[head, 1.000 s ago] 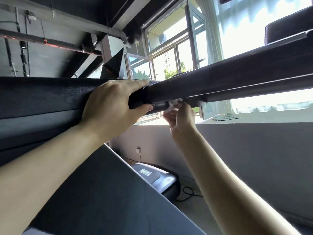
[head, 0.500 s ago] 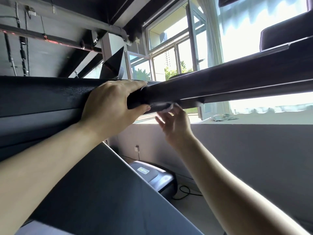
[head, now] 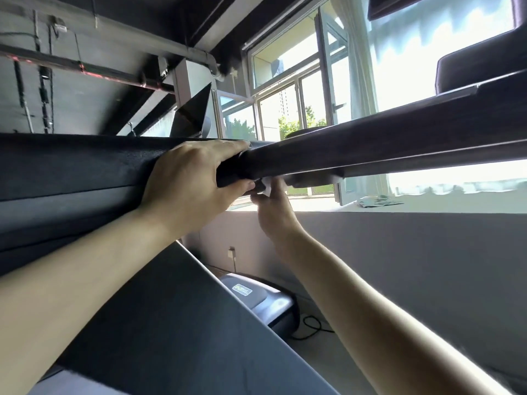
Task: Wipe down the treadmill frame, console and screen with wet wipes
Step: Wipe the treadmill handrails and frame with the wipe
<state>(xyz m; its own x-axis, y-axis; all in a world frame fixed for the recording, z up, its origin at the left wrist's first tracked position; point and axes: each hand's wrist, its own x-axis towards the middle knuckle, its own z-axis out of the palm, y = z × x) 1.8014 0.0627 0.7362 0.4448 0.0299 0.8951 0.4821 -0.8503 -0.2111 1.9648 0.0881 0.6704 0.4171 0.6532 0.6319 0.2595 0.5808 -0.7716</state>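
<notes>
Right hand (head: 273,213) has slid left along the underside of the bar (head: 385,149), bringing the wipe (head: 267,187) almost up to the left hand (head: 194,178), which hasn't moved. Near to far: left hand is nearer, clamped round the bar's left end, and the right hand sits just beyond and below it, fingers pinching the white wipe against the bar's bottom face. Bar's long axis runs from the hands off to the far right, rising slightly, so my read is the remaining run lies rightward and the right hand takes it.
</notes>
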